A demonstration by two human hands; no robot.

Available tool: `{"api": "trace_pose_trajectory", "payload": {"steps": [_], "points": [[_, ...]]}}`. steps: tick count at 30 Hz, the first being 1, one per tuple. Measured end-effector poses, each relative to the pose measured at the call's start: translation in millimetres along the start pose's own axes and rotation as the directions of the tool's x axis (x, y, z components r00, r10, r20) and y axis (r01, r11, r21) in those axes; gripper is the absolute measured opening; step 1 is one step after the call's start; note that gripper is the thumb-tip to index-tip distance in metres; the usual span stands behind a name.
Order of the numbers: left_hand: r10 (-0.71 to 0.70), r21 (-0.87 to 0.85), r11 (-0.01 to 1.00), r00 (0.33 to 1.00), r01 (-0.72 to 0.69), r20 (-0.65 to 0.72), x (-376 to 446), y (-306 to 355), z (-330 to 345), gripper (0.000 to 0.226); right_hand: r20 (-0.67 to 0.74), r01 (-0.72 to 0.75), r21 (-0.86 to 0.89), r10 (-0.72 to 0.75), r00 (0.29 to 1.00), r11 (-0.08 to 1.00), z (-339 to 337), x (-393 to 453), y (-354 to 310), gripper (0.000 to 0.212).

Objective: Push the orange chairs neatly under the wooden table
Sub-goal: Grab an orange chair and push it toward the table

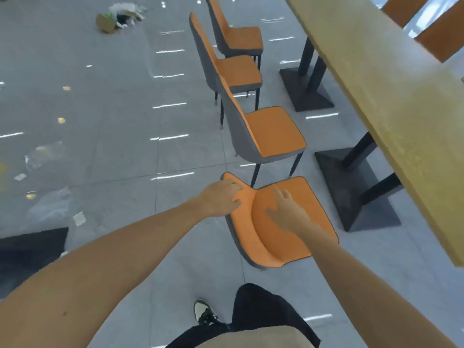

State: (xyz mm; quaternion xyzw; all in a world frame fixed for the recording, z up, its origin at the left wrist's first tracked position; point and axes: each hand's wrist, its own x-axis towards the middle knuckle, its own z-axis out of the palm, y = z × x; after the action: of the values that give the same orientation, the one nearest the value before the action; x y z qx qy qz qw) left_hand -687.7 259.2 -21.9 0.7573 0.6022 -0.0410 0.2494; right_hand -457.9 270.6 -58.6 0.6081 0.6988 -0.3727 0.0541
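While three other chairs (251, 116) are still standing clear of the table (391, 101), the nearest chair (283, 222) is being gripped at its backrest by the left hand (221, 199) and pressed by the flat, open right hand (286, 212), a straight push under the table edge being called for next.

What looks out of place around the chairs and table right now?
All four orange chairs on this side stand clear of the wooden table, none tucked in. The nearest chair sits turned at an angle, with the left hand and right hand on its backrest. Litter, including a torn cardboard box, lies on the floor.
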Motion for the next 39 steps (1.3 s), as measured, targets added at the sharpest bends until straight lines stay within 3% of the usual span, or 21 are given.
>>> {"api": "trace_pose_trajectory", "payload": {"steps": [4, 11, 15, 18, 20, 22, 23, 25, 27, 34, 39], "points": [[0.073, 0.012, 0.997, 0.992, -0.075, 0.105, 30, -23, 3, 0.050, -0.096, -0.111, 0.117, 0.123, 0.988, 0.987, 28, 2, 0, 0.073], [0.234, 0.054, 0.970, 0.970, -0.237, 0.065, 91, -44, 25, 0.055, -0.148, -0.321, 0.319, 0.382, 0.912, 0.891, 72, 20, 5, 0.074], [0.310, 0.054, 0.950, 0.949, -0.307, -0.057, 100, -60, 40, 0.061, -0.215, -0.357, 0.426, 0.476, 0.853, 0.831, 103, 17, -12, 0.072], [0.430, 0.182, 0.887, 0.903, -0.424, 0.003, 111, -78, 49, 0.057, -0.267, -0.403, 0.438, 0.544, 0.795, 0.804, 130, 17, -32, 0.068], [0.476, 0.239, 0.840, 0.873, -0.487, 0.105, 121, -94, 54, 0.058, -0.246, -0.440, 0.376, 0.546, 0.801, 0.815, 147, 21, -49, 0.055], [0.510, 0.266, 0.800, 0.843, -0.538, 0.172, 130, -107, 57, 0.060, -0.249, -0.428, 0.334, 0.516, 0.820, 0.840, 161, 24, -68, 0.028], [0.539, 0.277, 0.773, 0.822, -0.570, 0.187, 135, -113, 58, 0.060, -0.270, -0.441, 0.386, 0.556, 0.786, 0.810, 165, 25, -78, 0.029], [0.594, 0.264, 0.736, 0.782, -0.623, 0.187, 143, -120, 58, 0.063, -0.339, -0.488, 0.509, 0.687, 0.643, 0.709, 171, 28, -93, 0.044], [0.635, 0.241, 0.708, 0.748, -0.664, 0.194, 151, -120, 57, 0.065, -0.391, -0.551, 0.485, 0.732, 0.558, 0.679, 173, 32, -101, 0.050], [0.741, 0.228, 0.614, 0.652, -0.755, 0.161, 164, -121, 59, 0.055, -0.494, -0.655, 0.383, 0.744, 0.450, 0.651, 181, 45, -109, 0.044], [0.808, 0.183, 0.557, 0.579, -0.810, 0.109, 197, -110, 62, 0.044, -0.553, -0.641, 0.418, 0.740, 0.383, 0.644, 171, 63, -91, 0.039]]}}
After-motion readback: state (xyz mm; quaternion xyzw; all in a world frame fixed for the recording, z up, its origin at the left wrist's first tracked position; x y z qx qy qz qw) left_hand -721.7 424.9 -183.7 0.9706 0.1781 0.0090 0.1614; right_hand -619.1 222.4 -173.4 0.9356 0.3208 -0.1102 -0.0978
